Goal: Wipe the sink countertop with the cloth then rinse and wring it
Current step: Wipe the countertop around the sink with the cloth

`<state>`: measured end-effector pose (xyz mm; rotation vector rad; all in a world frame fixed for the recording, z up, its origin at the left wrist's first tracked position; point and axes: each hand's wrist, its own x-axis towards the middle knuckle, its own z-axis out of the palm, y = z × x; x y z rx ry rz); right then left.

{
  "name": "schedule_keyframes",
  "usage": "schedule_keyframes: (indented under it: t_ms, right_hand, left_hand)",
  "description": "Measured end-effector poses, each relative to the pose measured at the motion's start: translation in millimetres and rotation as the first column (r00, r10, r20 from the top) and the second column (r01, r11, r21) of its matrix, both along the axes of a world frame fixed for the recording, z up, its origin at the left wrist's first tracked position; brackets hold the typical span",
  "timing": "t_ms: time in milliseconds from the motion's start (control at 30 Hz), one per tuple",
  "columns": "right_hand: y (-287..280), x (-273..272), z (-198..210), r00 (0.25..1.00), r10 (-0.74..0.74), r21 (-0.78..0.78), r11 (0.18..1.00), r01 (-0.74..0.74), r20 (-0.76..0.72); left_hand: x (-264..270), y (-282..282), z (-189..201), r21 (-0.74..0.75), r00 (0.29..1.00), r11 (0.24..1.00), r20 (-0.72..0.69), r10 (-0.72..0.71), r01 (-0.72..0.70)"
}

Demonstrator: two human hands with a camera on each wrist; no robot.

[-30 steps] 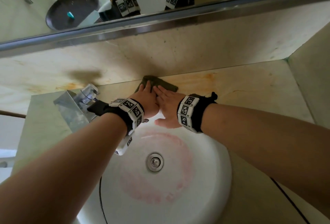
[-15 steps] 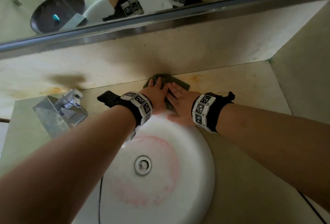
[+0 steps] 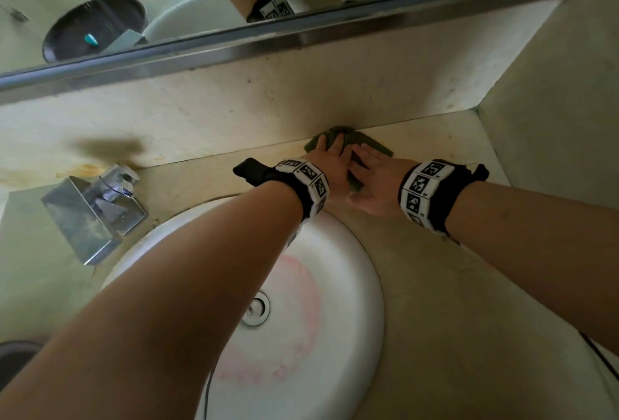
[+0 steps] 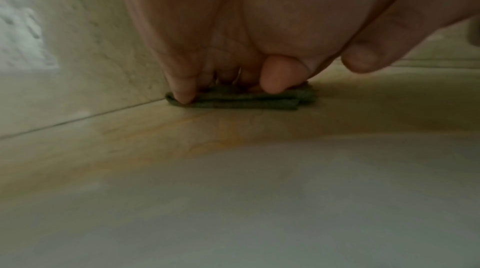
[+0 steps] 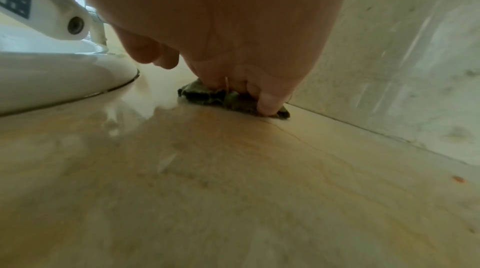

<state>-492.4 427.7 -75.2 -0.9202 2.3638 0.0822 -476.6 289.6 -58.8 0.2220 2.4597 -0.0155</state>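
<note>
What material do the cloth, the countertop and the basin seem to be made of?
Cloth: dark green knitted or terry fabric, shown by its ribbed folded layers.
Countertop: probably polished beige stone, with veining and reflections.
Basin: likely glazed white ceramic, smooth and glossy.

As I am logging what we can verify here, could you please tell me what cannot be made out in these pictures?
- Head view: most of the dark green cloth lies hidden under the left hand and right hand.
- Head view: the left forearm covers part of the white round sink basin.
- Left wrist view: motion blur smears the beige stone countertop.
- Right wrist view: the palm hides the fingers; only one fingertip shows.
</note>
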Motion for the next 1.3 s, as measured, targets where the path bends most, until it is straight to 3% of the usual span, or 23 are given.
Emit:
schedule_keyframes:
  t_ms: [233, 400, 567, 700, 1033, 1133, 1300]
  right_hand:
    - [19.3, 59.4, 6.4, 0.997, 0.045, 0.081, 0.995, -0.049, 0.059]
    - [32.9, 92.6, 10.6, 0.992, 0.05, 0.137, 0.988, -0.066, 0.118]
    - [12.8, 80.0, 28.4, 0.998, 0.061, 0.008, 0.998, -0.061, -0.014]
    - [-10.4, 64.5, 20.7, 0.968, 0.238, 0.127, 0.961, -0.246, 0.078]
    - [-95.8, 24.1, 29.4, 0.894, 0.445, 0.204, 0.881, -0.426, -0.055]
    - [-85.5, 29.4, 31.7, 0.882, 0.464, 0.227, 0.87, -0.437, -0.081]
    - [-9.8, 54.5, 10.3, 0.946, 0.324, 0.196, 0.926, -0.323, 0.029]
  left_hand:
    - [55.3, 22.9, 17.6, -0.053, 0.985, 0.983, -0.004, -0.175, 0.175]
    - [81.6, 20.7, 12.5, 0.049, 0.991, 0.996, 0.101, -0.086, 0.081]
    - [90.8, -29.9, 12.4, 0.056, 1.0, 0.998, 0.012, 0.022, -0.022]
    - [89.8, -79.9, 4.4, 0.012, 0.99, 0.99, -0.005, 0.14, -0.14]
    - [84.0, -93.1, -4.3, 0.017, 0.978, 0.98, -0.049, 0.2, -0.2]
    - [83.2, -94.0, -2.7, 0.038, 0.982, 0.983, -0.052, 0.179, -0.177]
    - [81.3, -88.0, 6.7, 0.013, 0.993, 0.994, -0.03, 0.112, -0.112]
